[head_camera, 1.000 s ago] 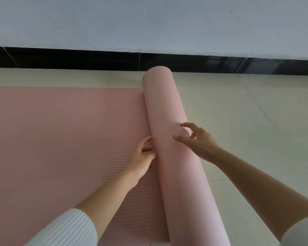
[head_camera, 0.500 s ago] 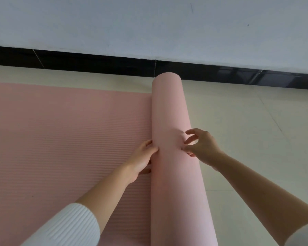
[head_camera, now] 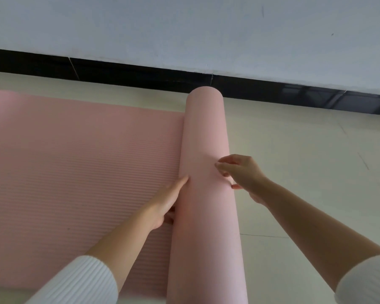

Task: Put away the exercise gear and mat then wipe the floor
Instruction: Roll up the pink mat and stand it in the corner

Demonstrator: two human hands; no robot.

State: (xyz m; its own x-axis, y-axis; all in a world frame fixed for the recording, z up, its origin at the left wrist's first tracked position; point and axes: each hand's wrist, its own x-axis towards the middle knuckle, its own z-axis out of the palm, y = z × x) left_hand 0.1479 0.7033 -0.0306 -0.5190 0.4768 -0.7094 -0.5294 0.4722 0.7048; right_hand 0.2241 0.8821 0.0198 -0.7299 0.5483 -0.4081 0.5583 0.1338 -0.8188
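A pink ribbed exercise mat (head_camera: 75,172) lies flat on the floor at the left. Its right end is wound into a thick pink roll (head_camera: 204,132) that runs from the near edge toward the wall. My left hand (head_camera: 166,202) presses flat against the roll's left side, where roll meets flat mat, fingers partly tucked under. My right hand (head_camera: 242,172) rests on the roll's upper right side with its fingers curled and spread over the surface. Both hands touch the roll; neither closes around it.
Cream floor tiles (head_camera: 305,172) stretch to the right of the roll. A black skirting strip (head_camera: 119,71) runs along the foot of a pale wall (head_camera: 184,29) just beyond the roll's far end. White ribbed sleeves cover both forearms near the bottom.
The roll has advanced left over the flat mat and stands more upright in view. My left hand flattened against its side; my right hand shifted onto its right flank.
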